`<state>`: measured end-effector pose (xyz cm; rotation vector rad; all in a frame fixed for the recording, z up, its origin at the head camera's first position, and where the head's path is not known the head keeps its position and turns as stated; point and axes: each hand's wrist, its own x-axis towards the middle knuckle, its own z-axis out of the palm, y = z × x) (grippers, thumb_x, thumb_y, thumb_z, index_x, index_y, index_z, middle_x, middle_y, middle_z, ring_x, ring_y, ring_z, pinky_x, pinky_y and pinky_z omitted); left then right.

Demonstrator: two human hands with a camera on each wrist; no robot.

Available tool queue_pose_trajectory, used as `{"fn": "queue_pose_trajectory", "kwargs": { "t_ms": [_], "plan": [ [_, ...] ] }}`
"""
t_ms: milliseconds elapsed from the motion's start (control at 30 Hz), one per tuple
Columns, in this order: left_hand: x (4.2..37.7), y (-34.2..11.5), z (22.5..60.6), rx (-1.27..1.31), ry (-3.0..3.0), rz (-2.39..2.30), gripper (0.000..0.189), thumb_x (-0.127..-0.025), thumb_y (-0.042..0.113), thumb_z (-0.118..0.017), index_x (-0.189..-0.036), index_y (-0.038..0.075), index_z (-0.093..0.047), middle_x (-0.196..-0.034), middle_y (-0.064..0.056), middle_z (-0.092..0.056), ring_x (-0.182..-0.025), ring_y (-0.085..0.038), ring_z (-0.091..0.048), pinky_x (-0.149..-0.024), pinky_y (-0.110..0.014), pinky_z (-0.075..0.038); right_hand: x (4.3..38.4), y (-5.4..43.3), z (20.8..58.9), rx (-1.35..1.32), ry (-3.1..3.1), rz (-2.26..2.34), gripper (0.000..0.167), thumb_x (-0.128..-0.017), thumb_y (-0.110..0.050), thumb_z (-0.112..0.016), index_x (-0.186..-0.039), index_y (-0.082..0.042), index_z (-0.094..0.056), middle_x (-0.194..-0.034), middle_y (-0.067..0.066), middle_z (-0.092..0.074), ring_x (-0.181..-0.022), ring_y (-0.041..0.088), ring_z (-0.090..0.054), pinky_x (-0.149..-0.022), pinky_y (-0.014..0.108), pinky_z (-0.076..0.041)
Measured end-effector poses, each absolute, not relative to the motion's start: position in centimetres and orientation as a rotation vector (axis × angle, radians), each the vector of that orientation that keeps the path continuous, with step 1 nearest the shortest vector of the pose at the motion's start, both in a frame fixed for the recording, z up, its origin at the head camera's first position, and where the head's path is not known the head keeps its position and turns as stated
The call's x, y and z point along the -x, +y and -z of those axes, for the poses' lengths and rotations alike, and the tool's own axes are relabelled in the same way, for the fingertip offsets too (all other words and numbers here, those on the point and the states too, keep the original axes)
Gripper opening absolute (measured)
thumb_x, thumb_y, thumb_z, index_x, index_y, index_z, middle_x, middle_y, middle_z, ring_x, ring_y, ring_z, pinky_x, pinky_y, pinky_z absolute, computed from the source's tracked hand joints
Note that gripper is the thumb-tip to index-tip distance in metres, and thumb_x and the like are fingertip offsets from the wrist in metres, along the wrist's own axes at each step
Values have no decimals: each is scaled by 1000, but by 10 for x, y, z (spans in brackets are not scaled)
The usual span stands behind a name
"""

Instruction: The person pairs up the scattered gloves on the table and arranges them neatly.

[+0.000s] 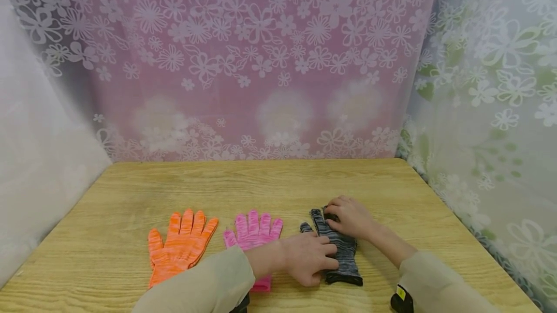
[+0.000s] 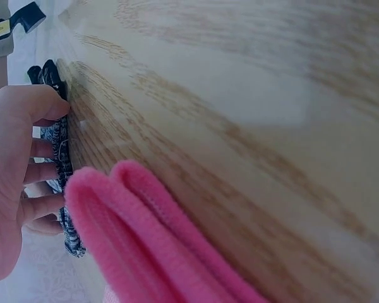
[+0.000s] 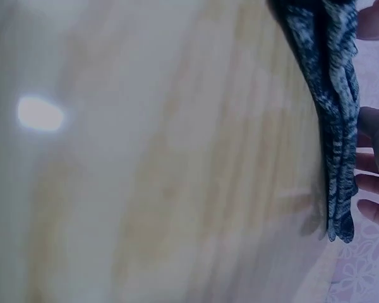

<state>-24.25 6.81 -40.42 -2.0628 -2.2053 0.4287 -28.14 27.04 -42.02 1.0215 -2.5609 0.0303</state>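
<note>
A pair of black-and-grey knit gloves (image 1: 346,254) lies on the right part of the table, finger ends pointing away, dark cuff nearest me. My left hand (image 1: 308,257) reaches across and rests on their lower left side, thumb and fingers spread, as the left wrist view shows. At the far end my right hand (image 1: 350,216) touches the glove fingers from above, covering some of them. Seen edge-on in the right wrist view, the dark gloves (image 3: 338,113) lie as a thin stack with the fingertips (image 3: 369,163) against their top. Pink gloves (image 1: 253,235) are partly hidden beneath my left forearm.
Orange gloves (image 1: 180,245) lie to the left, their cuff end overlapped by my left sleeve (image 1: 204,279). The wood-grain table (image 1: 243,177) has a pink flowered curtain (image 1: 261,61) behind it and pale curtains on both sides.
</note>
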Motion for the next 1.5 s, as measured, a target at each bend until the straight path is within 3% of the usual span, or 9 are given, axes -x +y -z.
{"fn": "queue_pose_trajectory", "kwargs": {
  "t_ms": [567,1100,1500],
  "plan": [
    [241,68,403,2068,-2227,-449,32,-90,40,-52,-122,32,-52,-110,10,-45,-95,-6,-41,-79,-22,-38,299,254,417,-1271,-2375,-146,15,-75,0,-71,-88,-8,-71,-88,5,-65,-83,22,-58,-71,37,-47],
    [243,68,404,2061,-2204,-447,34,-89,41,-53,-121,32,-53,-107,10,-45,-92,-6,-41,-76,-22,-38,312,244,421,-1331,-2218,-157,12,-75,3,-69,-80,-7,-68,-77,2,-60,-71,17,-54,-66,31,-46],
    [243,67,404,2069,-2193,-445,34,-89,41,-53,-122,32,-52,-109,10,-45,-94,-6,-41,-77,-22,-38,305,251,419,-1325,-2316,-171,14,-74,1,-72,-83,-8,-67,-83,3,-60,-75,18,-56,-65,31,-47]
  ]
}}
